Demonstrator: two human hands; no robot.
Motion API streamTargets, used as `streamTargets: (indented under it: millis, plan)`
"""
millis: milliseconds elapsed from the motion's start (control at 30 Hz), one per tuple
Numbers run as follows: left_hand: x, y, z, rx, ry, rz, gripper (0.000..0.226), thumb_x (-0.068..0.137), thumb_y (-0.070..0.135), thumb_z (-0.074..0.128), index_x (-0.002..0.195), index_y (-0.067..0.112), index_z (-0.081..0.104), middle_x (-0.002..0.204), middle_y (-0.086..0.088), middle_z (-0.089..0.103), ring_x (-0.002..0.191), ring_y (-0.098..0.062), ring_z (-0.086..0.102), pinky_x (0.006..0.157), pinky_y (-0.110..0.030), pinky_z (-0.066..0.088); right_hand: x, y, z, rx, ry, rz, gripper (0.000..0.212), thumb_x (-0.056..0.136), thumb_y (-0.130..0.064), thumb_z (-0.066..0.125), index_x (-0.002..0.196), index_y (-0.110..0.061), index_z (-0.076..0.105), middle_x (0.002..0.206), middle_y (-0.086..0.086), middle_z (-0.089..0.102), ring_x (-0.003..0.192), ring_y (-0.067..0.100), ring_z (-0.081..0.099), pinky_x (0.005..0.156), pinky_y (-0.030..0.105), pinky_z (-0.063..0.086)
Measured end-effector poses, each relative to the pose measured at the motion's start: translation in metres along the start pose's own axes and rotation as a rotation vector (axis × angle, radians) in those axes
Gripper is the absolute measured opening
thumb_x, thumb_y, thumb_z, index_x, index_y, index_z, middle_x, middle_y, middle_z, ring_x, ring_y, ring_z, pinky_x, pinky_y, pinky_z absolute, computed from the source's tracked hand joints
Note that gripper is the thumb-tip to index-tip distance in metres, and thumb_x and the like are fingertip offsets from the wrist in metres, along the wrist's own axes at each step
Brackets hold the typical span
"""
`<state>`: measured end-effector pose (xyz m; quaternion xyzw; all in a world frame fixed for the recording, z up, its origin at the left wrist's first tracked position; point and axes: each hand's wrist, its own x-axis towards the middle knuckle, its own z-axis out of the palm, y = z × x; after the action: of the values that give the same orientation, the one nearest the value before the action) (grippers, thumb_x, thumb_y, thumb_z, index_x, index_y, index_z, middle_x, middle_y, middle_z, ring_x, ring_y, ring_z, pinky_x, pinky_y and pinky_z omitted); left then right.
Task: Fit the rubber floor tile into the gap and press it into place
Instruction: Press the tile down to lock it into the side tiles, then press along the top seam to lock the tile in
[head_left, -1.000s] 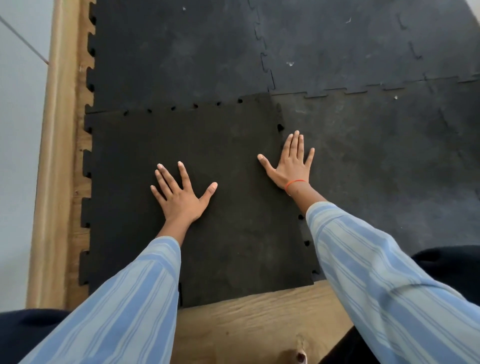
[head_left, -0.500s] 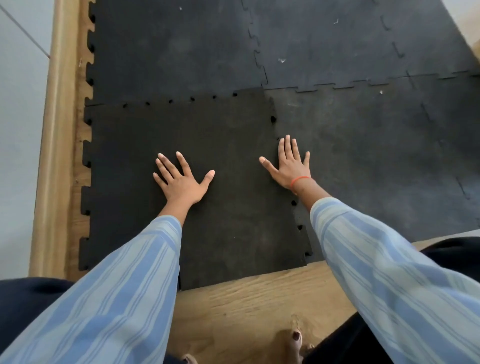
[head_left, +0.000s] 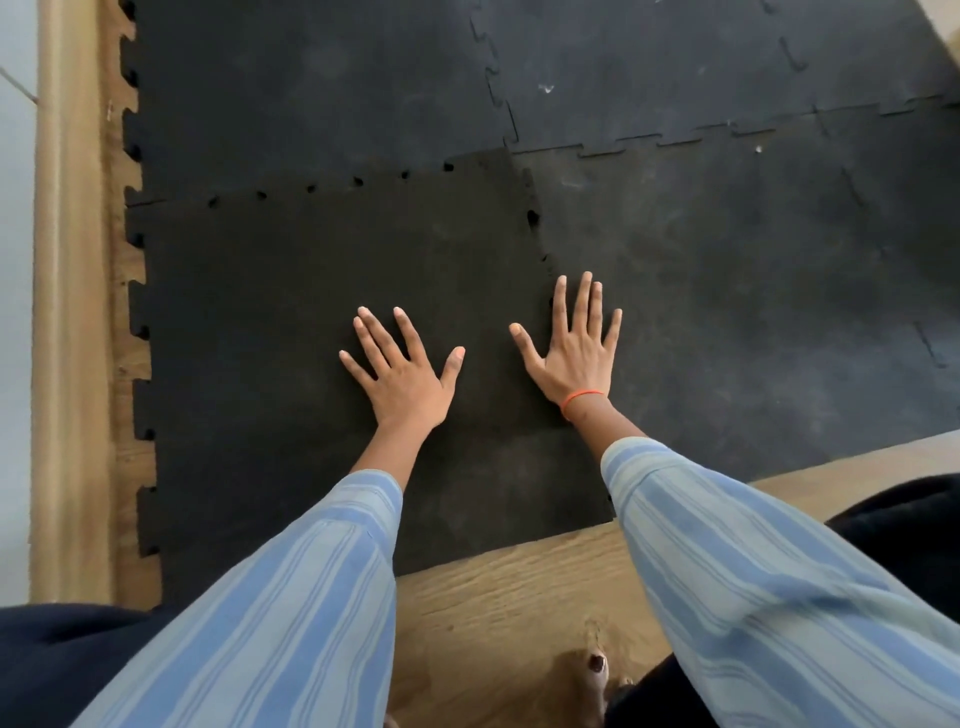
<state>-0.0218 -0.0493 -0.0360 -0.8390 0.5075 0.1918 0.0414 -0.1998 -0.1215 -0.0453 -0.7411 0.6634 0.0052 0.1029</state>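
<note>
Nearest the camera, bare wooden floor shows below the near edge of the rubber floor tile, so the tile lies in the gap at the near left corner of the mat, bordered by the laid tile on its right and the laid tile beyond it, with wood skirting to its left. Both hands lie flat and spread, gripping nothing. The left hand presses near the middle of the rubber floor tile; the right hand lies across the tile's right seam, thumb on the tile and fingers reaching onto the neighbour. Compared with half a second ago and the second before that, the hands hold much the same stance on the tile, the right one sitting slightly farther along the seam; most of the apparent shift comes from the camera tilting. Farther along that seam from the right hand, a few dark notches gape, and a row of small holes marks the tile's far seam. That suggests the teeth there are not fully seated, so pressing likely needs to work onward along both seams.
</note>
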Motion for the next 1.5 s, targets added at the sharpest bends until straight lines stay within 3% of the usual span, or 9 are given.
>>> streamTargets:
  millis: [200, 367, 633, 867, 1067, 1200, 1333, 1500]
  plan:
    - [0.001, -0.001, -0.003, 0.004, -0.023, -0.013, 0.092, 0.092, 0.071, 0.013, 0.152, 0.007, -0.015, 0.155, -0.029, -0.023, 0.145, -0.040, -0.022, 0.112, -0.062, -0.008, -0.006, -0.004, 0.000, 0.022, -0.039, 0.025, 0.075, 0.094, -0.062, 0.018, 0.153, -0.019, 0.001, 0.162, 0.008, -0.004, 0.149, 0.023, -0.006, 0.119, 0.052, -0.004]
    - [0.000, -0.002, -0.004, 0.001, -0.013, -0.003, 0.092, 0.092, 0.070, 0.014, 0.153, 0.006, -0.012, 0.155, -0.030, -0.020, 0.145, -0.041, -0.020, 0.112, -0.063, -0.006, -0.075, -0.001, 0.000, 0.021, -0.013, 0.008, 0.072, 0.094, -0.052, 0.009, 0.151, -0.009, 0.013, 0.161, 0.010, 0.009, 0.149, 0.022, 0.006, 0.121, 0.047, 0.000]
    - [0.000, 0.001, -0.005, -0.009, -0.023, 0.001, 0.093, 0.092, 0.070, 0.014, 0.152, 0.005, -0.013, 0.154, -0.032, -0.020, 0.145, -0.042, -0.020, 0.111, -0.064, -0.007, -0.079, 0.005, 0.010, 0.017, 0.016, 0.031, 0.070, 0.094, -0.053, 0.017, 0.151, -0.014, 0.017, 0.161, 0.008, 0.011, 0.149, 0.022, 0.008, 0.120, 0.049, 0.006]
    - [0.001, -0.001, -0.007, -0.016, -0.041, -0.006, 0.093, 0.091, 0.071, 0.015, 0.152, 0.005, -0.011, 0.154, -0.032, -0.021, 0.144, -0.042, -0.022, 0.111, -0.065, -0.007, -0.109, 0.010, 0.012, 0.058, 0.007, 0.108, 0.071, 0.092, -0.057, 0.017, 0.152, -0.018, 0.017, 0.161, 0.007, 0.009, 0.149, 0.021, 0.005, 0.118, 0.050, -0.002]
    - [0.001, 0.001, -0.006, -0.003, -0.043, -0.010, 0.093, 0.091, 0.071, 0.014, 0.152, 0.005, -0.012, 0.154, -0.032, -0.021, 0.144, -0.042, -0.022, 0.111, -0.065, -0.007, -0.123, 0.013, 0.011, 0.039, 0.024, 0.138, 0.074, 0.090, -0.060, 0.027, 0.151, -0.018, 0.022, 0.160, 0.008, 0.016, 0.148, 0.024, 0.011, 0.119, 0.051, 0.005]
    - [-0.001, 0.001, -0.005, -0.013, -0.028, -0.004, 0.093, 0.091, 0.071, 0.015, 0.153, 0.006, -0.011, 0.155, -0.032, -0.020, 0.144, -0.042, -0.021, 0.111, -0.065, -0.006, -0.113, 0.003, 0.011, 0.039, 0.008, 0.142, 0.074, 0.092, -0.057, 0.019, 0.151, -0.013, 0.018, 0.161, 0.010, 0.012, 0.149, 0.025, 0.008, 0.120, 0.049, 0.006]
    - [-0.003, 0.002, -0.004, -0.005, -0.008, -0.001, 0.093, 0.091, 0.070, 0.015, 0.153, 0.006, -0.010, 0.155, -0.031, -0.018, 0.145, -0.041, -0.019, 0.112, -0.065, -0.004, -0.067, -0.018, 0.007, 0.050, -0.032, 0.024, 0.075, 0.092, -0.054, 0.005, 0.151, -0.009, 0.004, 0.162, 0.007, 0.000, 0.149, 0.019, -0.003, 0.120, 0.042, -0.003]
    - [0.009, -0.006, -0.008, 0.065, -0.004, 0.094, 0.093, 0.089, 0.074, 0.012, 0.153, 0.011, -0.014, 0.157, -0.026, -0.021, 0.146, -0.037, -0.020, 0.112, -0.065, -0.005, -0.025, -0.023, 0.005, 0.035, -0.049, 0.004, 0.065, 0.100, -0.044, 0.016, 0.151, -0.008, -0.003, 0.162, 0.007, -0.005, 0.149, 0.018, -0.006, 0.121, 0.040, -0.004]
